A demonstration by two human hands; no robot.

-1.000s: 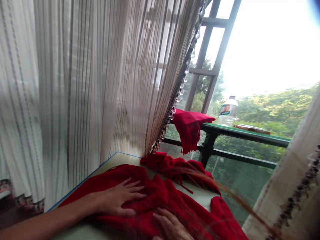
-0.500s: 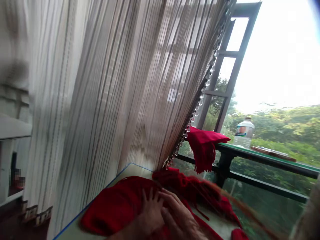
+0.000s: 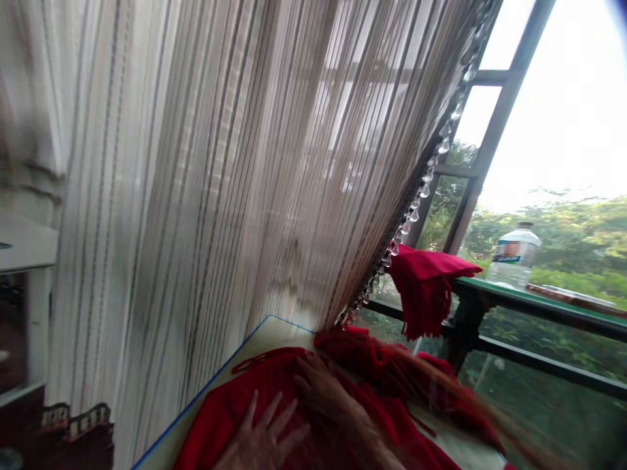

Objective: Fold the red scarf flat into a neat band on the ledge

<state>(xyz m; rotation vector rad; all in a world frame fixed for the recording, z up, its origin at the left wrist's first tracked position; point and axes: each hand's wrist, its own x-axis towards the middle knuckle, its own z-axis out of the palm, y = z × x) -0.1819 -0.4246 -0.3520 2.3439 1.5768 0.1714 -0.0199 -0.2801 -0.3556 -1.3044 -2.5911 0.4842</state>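
Note:
A red cloth (image 3: pixel 220 408) lies bunched on a pale surface edged in blue, with a thin cord loop at its upper left. My left hand (image 3: pixel 267 437) is over its lower part with fingers spread, blurred by motion; whether it touches is unclear. My right hand (image 3: pixel 326 391) rests on the cloth's upper part, fingers stretched out flat. Neither hand grips anything. More crumpled red fabric (image 3: pixel 365 356) with thin cords lies just right of my right hand.
A sheer striped curtain (image 3: pixel 235 183) with clear beads hangs behind. A fringed red cloth (image 3: pixel 424 290) drapes over the dark railing (image 3: pixel 539 365). A plastic bottle (image 3: pixel 522 261) stands on the green-topped ledge, beside flat items. An open window frame (image 3: pixel 494 124) stands above.
The hands have moved apart: my left hand has come back down and left, my right hand forward over the cloth. The cloth looks more spread. The view has shifted left.

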